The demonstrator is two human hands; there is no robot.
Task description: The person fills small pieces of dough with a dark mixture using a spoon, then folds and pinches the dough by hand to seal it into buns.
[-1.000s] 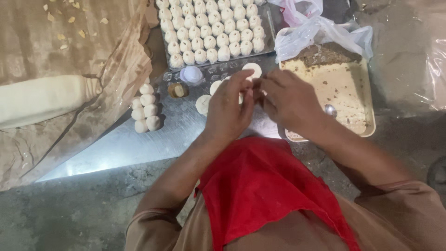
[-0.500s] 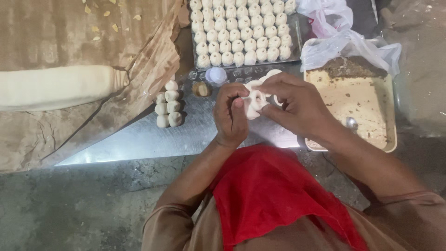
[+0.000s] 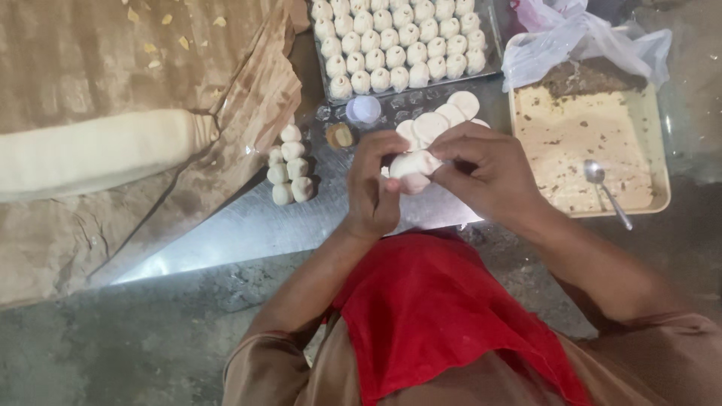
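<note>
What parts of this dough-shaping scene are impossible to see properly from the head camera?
- Dough piece: mostly covered by the left hand and right hand; any filling inside is hidden.
- Tray of dough balls: cut off by the top edge.
- Long dough roll: cut off at the left edge.
- Filling tray: far end under a plastic bag.

Soft, matt dough piece (image 3: 412, 164); shiny, smooth metal sheet (image 3: 248, 225); crinkled brown paper (image 3: 90, 60); glossy metal spoon (image 3: 606, 189); thin translucent plastic bag (image 3: 579, 34); rough grey tabletop (image 3: 113, 346).
</note>
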